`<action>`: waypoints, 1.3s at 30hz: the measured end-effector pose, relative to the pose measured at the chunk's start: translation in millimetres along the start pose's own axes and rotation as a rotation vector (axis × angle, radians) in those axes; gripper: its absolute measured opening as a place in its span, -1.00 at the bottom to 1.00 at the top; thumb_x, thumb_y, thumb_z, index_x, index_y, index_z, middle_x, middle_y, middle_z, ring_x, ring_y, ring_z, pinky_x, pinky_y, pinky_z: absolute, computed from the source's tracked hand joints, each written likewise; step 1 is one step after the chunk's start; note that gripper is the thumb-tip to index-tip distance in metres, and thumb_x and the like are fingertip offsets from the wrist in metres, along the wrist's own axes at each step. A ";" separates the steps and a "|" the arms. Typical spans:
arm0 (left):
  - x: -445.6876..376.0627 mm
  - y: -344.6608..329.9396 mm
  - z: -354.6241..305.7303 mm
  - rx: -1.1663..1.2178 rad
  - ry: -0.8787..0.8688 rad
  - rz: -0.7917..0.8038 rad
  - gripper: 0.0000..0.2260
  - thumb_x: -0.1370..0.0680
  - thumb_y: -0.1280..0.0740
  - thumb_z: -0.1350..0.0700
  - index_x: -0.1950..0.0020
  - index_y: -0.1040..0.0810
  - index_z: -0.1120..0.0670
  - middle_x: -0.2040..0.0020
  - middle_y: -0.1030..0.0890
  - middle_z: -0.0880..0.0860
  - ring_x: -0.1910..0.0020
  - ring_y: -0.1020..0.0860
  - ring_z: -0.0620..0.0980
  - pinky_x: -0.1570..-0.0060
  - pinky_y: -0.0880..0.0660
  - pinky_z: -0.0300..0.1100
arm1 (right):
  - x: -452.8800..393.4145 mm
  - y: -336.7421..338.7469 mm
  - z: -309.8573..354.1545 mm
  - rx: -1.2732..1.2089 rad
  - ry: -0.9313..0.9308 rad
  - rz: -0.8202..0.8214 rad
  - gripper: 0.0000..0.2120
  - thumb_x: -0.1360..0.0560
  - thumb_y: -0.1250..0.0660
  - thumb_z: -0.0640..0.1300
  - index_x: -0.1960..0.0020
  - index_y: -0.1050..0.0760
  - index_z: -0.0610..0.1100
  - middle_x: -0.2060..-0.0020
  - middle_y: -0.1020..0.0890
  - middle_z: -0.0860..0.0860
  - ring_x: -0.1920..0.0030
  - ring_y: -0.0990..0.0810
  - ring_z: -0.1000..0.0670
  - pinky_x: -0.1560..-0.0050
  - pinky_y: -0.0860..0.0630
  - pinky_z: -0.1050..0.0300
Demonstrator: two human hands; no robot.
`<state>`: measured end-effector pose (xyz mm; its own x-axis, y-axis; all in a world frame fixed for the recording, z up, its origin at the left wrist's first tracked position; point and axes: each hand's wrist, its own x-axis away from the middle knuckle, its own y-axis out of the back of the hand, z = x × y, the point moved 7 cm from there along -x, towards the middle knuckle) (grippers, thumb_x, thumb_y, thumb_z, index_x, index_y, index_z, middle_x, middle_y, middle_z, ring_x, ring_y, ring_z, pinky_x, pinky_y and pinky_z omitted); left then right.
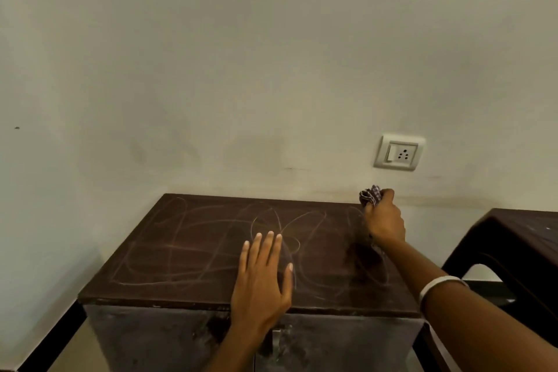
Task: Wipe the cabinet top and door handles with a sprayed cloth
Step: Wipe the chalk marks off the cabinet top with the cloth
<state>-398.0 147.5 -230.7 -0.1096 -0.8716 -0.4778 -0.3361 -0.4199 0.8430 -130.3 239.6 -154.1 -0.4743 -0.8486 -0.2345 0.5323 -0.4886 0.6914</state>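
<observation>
A dark brown cabinet top (187, 251) fills the lower middle, marked with pale curved streaks. My left hand (262, 275) lies flat on it near the front edge, fingers spread, holding nothing. My right hand (383, 220) is at the top's far right corner, closed around a bunched checked cloth (370, 195) that sticks up above the fingers. Below the front edge, a small metal door handle (276, 338) shows between the two doors, partly behind my left wrist.
The cabinet stands against a pale wall with a white socket and switch plate (398, 152) above its right rear corner. A dark plastic stool or table (519, 238) stands close on the right. A white bangle (437, 287) is on my right wrist.
</observation>
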 end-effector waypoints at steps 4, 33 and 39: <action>-1.4 0.2 -2.7 0.051 -0.024 -0.023 -0.44 -0.59 0.00 -0.18 -0.55 -0.14 0.02 -0.55 -0.13 -0.06 -0.55 0.00 -0.08 -0.50 0.08 -0.01 | -32.0 -14.7 -6.1 0.198 0.094 -0.018 -0.71 -0.60 -0.15 -0.13 -0.29 -0.24 -0.16 -0.05 -0.54 -0.27 -0.04 -0.54 -0.33 -0.01 -0.50 -0.15; -3.5 9.1 -5.2 0.059 -0.009 -0.008 -0.44 -0.53 -0.06 -0.14 -0.46 -0.35 0.08 -0.46 -0.35 0.00 -0.48 -0.23 -0.02 -0.46 0.05 -0.06 | -57.0 -126.1 9.1 0.349 0.456 0.246 -0.52 -0.64 -0.02 0.05 -0.53 -0.22 -0.04 -0.53 -0.24 -0.07 -0.54 -0.15 -0.03 -0.53 -0.06 0.06; -4.0 7.5 -4.8 0.073 -0.017 -0.005 -0.44 -0.52 -0.07 -0.14 -0.46 -0.35 0.08 -0.47 -0.35 -0.01 -0.48 -0.23 -0.02 -0.46 0.05 -0.06 | -80.4 -93.2 -35.2 0.356 0.276 0.180 -0.52 -0.63 -0.02 0.04 -0.53 -0.24 -0.05 -0.52 -0.25 -0.09 -0.53 -0.18 -0.08 -0.52 -0.13 0.00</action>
<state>-395.5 146.7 -221.3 -0.1237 -0.8645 -0.4871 -0.4044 -0.4043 0.8203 -117.1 346.2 -223.7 -0.1678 -0.9588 -0.2291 0.2926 -0.2704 0.9172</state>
